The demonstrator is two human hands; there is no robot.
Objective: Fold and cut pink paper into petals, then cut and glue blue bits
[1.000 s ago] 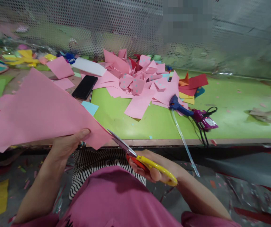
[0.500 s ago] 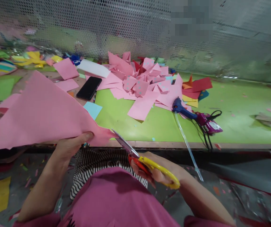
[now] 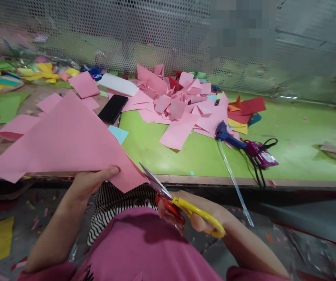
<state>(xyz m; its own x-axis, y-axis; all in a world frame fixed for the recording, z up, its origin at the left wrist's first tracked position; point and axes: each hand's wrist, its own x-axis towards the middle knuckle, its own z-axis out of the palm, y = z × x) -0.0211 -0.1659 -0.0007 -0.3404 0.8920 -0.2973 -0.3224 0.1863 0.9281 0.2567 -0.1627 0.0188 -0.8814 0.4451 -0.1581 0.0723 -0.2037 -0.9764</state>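
My left hand (image 3: 93, 181) grips a large folded sheet of pink paper (image 3: 65, 140) at its lower edge, the thumb on top and the other fingers mostly hidden beneath. The paper spreads to the left over the table's front edge. In my right hand (image 3: 185, 212) are scissors (image 3: 197, 214) with yellow and red handles. Their blades point up and left, and the tips are at the right corner of the pink paper. Whether the blades are cutting into it I cannot tell.
Beyond the paper lie a black phone (image 3: 113, 109) and a heap of pink paper pieces (image 3: 176, 97). A blue glue gun (image 3: 229, 136) with a clear glue stick rests on the green table (image 3: 296, 156). A perforated metal panel (image 3: 156, 35) stands behind.
The pink paper has come down and flattened, and its right corner now hangs lower beside the blades. The scissors stay in my right hand, nearly in the same place.
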